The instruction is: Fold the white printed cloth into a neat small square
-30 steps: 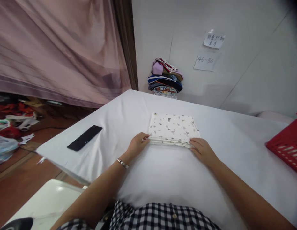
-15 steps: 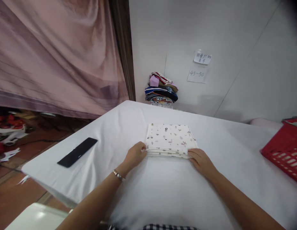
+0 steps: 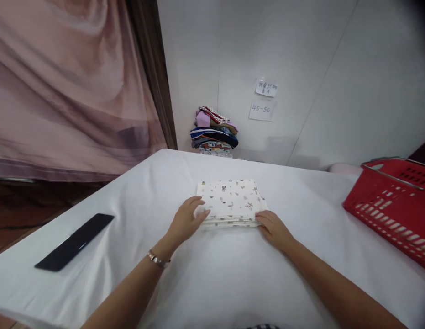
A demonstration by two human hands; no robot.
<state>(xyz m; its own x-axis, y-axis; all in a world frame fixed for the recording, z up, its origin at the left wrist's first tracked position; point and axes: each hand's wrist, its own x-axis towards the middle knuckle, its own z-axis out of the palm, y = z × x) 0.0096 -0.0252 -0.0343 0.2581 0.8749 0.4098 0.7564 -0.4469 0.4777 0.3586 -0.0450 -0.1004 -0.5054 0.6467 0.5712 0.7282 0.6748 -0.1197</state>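
A folded white cloth (image 3: 231,199) with small printed figures lies flat on the white-covered table (image 3: 301,219), its layered folds facing me. At its left front corner is my left hand (image 3: 186,220), thumb and fingers spread apart, with a metal bracelet on the wrist. My right hand (image 3: 273,228) pinches the right front corner, fingers on top and the thumb lower at the edge.
A black flat object (image 3: 75,242) lies on the table at the left. The red basket (image 3: 390,205) stands at the right. Behind the table is a pile of folded clothes (image 3: 215,130). Paper notes (image 3: 262,109) hang on the wall, and a pink curtain (image 3: 68,91) hangs at the left.
My left hand has let go of the cloth's left corner and its fingers have spread. My right hand stays at the right corner. The view has turned right, showing more of the red basket.
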